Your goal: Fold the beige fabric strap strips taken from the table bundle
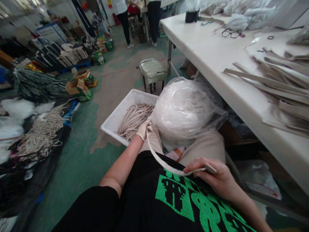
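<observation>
A pale flat strap (158, 158) hangs in a curve between my two hands. My left hand (144, 128), in a light glove, is closed on its far end beside a white plastic bin (113, 117). My bare right hand (212, 175) pinches the near end in front of my shirt; the strap's tip sticks out past the fingers. Many similar straps (136, 119) lie heaped in the bin. A big clear plastic bag (185, 109), filled with pale material, rests against my knees.
To the right runs a long white table (207, 54) with glasses (231, 33) and a pile of grey-beige strips (282, 80). Ahead stands a covered stool (152, 69). Bundles of cord (43, 127) and opened cartons (79, 88) lie on the left floor. Two people stand at the back.
</observation>
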`<action>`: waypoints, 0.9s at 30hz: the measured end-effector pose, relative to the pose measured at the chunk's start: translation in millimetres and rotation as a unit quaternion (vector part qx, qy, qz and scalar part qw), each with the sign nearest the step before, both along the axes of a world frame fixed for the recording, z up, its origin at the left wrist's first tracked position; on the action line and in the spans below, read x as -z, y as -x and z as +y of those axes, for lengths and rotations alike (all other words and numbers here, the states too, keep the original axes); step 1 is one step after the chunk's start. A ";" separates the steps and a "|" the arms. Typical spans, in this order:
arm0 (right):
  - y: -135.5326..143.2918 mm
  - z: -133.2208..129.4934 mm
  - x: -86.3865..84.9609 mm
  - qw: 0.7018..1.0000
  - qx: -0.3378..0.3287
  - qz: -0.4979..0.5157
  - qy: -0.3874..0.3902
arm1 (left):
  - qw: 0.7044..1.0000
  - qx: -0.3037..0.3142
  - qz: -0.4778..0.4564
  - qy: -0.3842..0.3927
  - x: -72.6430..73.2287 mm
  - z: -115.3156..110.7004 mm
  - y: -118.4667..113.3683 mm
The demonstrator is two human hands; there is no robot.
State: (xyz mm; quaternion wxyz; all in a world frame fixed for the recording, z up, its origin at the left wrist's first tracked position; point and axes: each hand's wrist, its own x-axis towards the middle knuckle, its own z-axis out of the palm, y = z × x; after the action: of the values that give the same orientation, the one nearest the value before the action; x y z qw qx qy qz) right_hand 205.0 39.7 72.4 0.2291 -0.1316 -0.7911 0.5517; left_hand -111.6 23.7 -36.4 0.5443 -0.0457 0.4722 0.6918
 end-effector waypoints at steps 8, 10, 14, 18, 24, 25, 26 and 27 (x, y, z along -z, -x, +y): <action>25.7 29.3 40.0 0.959 0.091 0.055 0.263 | 0.964 0.231 -0.042 -0.121 -30.4 -19.3 -10.5; 31.0 45.3 49.1 0.934 0.135 0.071 0.323 | 0.946 0.285 -0.051 -0.145 -32.4 -26.8 -14.7; 42.6 67.6 63.4 0.896 0.131 0.084 0.417 | 0.901 0.379 -0.058 -0.204 -32.8 -39.8 -29.9; 48.8 70.9 67.9 0.864 0.144 0.122 0.468 | 0.881 0.408 -0.071 -0.229 -29.1 -47.6 -44.3; 32.4 73.0 55.7 0.836 0.178 0.218 0.472 | 0.889 0.396 -0.107 -0.205 -3.2 -56.6 -49.9; 29.0 74.9 53.7 0.836 0.185 0.227 0.464 | 0.888 0.398 -0.111 -0.201 1.9 -58.6 -50.6; 26.0 77.0 52.0 0.837 0.194 0.234 0.455 | 0.889 0.397 -0.115 -0.199 6.6 -60.7 -51.6; 23.4 79.3 50.8 0.838 0.207 0.240 0.444 | 0.889 0.395 -0.118 -0.198 10.8 -62.7 -52.7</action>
State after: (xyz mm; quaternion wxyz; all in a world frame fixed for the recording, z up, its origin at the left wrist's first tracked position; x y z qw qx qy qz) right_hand 181.6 119.0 21.6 0.4375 -0.2434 -0.3358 0.7979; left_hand -58.8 -38.9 -47.2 0.8221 0.1719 0.2373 0.4882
